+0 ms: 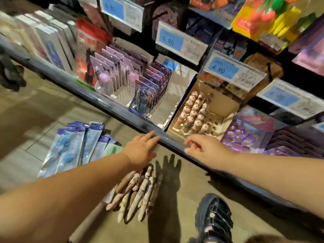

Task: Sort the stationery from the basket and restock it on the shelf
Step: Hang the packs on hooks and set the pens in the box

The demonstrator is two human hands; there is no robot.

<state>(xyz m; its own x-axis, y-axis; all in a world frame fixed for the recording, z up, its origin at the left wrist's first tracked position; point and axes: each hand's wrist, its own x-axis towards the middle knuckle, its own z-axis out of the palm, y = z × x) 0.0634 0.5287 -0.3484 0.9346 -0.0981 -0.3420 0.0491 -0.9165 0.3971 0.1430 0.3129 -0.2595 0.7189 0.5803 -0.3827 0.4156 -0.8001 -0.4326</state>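
Many pens (138,193) lie under left hand (140,151), right hand (206,148) apart.

Pens (138,192) piled on the floor (35,120), lower centre, packets (73,146) fanned out to their left, shoe (213,218) lower right; above them the shelf (112,107), box (226,109) sitting centre right on it.

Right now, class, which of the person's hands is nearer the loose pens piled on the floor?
Left. The left hand is right over the pile of pens, near its far end; the right hand sits off to the right by the shelf edge.
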